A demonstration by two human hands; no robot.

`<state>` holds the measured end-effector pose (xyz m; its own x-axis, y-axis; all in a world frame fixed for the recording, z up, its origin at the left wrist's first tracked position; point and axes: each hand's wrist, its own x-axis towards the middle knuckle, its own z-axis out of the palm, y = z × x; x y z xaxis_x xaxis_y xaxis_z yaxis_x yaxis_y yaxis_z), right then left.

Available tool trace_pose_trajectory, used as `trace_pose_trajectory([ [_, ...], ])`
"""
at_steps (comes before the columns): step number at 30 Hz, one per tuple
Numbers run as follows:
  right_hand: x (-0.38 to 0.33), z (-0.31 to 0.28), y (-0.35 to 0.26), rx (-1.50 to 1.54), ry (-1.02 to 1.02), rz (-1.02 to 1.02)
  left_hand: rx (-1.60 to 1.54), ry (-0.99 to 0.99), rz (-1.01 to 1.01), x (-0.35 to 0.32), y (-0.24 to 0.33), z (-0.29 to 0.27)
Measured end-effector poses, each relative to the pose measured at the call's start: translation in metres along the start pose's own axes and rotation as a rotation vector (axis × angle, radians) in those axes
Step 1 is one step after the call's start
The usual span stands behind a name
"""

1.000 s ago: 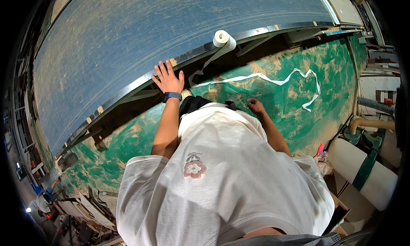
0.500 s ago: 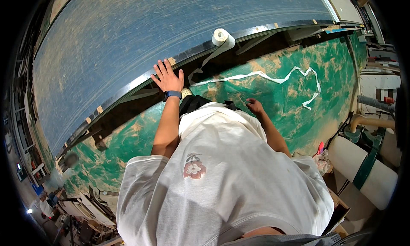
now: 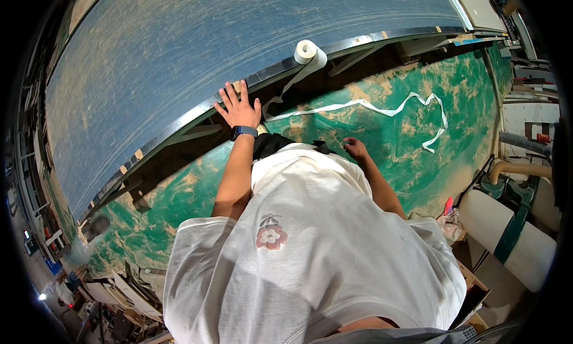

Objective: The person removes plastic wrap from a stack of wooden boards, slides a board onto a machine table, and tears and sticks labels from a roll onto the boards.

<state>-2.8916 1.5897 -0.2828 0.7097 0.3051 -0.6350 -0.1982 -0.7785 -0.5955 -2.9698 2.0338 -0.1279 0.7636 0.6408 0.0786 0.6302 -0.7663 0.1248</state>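
Observation:
My left hand (image 3: 240, 111), with a dark watch (image 3: 243, 131) on its wrist, lies flat on the edge of a large blue-topped table (image 3: 179, 39). Its fingers are spread across the metal rim and nothing is in them. By my right hip hangs my right hand (image 3: 354, 147), away from the table, its fingers loosely curled with nothing visible in them. A roll of white tape or edging strip (image 3: 310, 53) sits at the table edge, right of my left hand. From it a white strip (image 3: 352, 105) drops and trails in waves over the green floor (image 3: 412, 159).
Sawdust smears the green floor. Dark gaps with slanted braces (image 3: 355, 60) show under the tabletop. White padded pieces on a green frame (image 3: 519, 224) stand at the right. Boards and offcuts (image 3: 128, 293) are piled at the lower left, and more stacked boards (image 3: 531, 93) line the far right.
My left hand shows a slight shift to the right and its fingers look a bit more upright. The roll appears slightly further left; the right hand has hardly moved.

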Motion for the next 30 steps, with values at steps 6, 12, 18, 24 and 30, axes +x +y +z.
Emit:
trace_pose_trajectory([
  [6,-0.003,-0.001,-0.002,0.028,0.012,0.069,-0.021,0.052,-0.010,0.001,0.000,0.006],
  [12,-0.012,-0.004,-0.017,-0.042,0.007,0.040,-0.071,0.074,-0.068,0.003,-0.005,0.009],
  [18,-0.014,-0.004,-0.022,-0.020,-0.011,0.019,-0.064,0.069,-0.059,0.002,-0.005,0.007],
  [24,-0.009,-0.003,-0.013,-0.008,-0.005,0.038,-0.048,0.056,-0.042,0.003,-0.004,0.005],
  [30,-0.008,-0.002,-0.009,-0.032,-0.003,0.025,-0.030,0.040,-0.036,0.002,-0.005,0.003],
])
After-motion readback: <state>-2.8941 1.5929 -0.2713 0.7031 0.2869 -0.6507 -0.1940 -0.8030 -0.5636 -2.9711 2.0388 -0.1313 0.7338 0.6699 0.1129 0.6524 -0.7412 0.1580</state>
